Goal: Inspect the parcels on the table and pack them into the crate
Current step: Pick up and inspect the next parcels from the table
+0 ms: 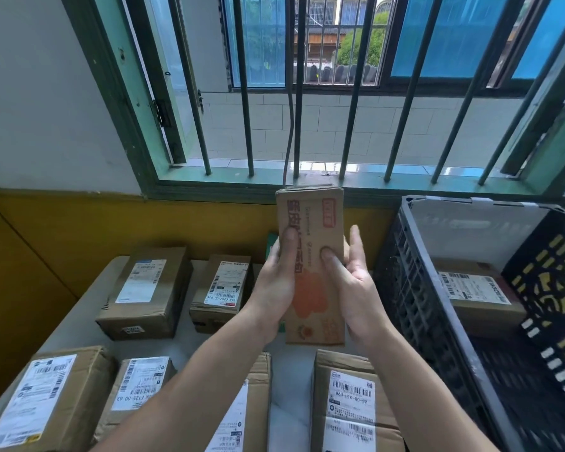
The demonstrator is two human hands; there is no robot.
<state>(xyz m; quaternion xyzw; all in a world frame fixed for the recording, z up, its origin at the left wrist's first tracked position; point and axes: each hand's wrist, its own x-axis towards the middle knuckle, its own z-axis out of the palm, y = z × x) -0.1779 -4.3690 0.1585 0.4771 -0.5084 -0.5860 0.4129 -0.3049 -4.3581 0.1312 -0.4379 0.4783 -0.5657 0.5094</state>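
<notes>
The left hand (276, 282) and right hand (356, 282) clamp a slim red-printed cardboard parcel (310, 223) upright above the table (79, 314), thumbs on its face, fingers largely hidden behind, over labelled boxes (144, 288), left of the black crate (415, 288), which holds one packed box (477, 288).

863-H10-00-69 on the front right parcel label (351, 402); middle parcel label (225, 283) perhaps C507-00.

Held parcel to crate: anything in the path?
Nothing visible blocks it. The held parcel only has to clear the black crate wall nearest it. One labelled parcel already lies at the crate's far end; the floor nearer the camera shows bare.
</notes>
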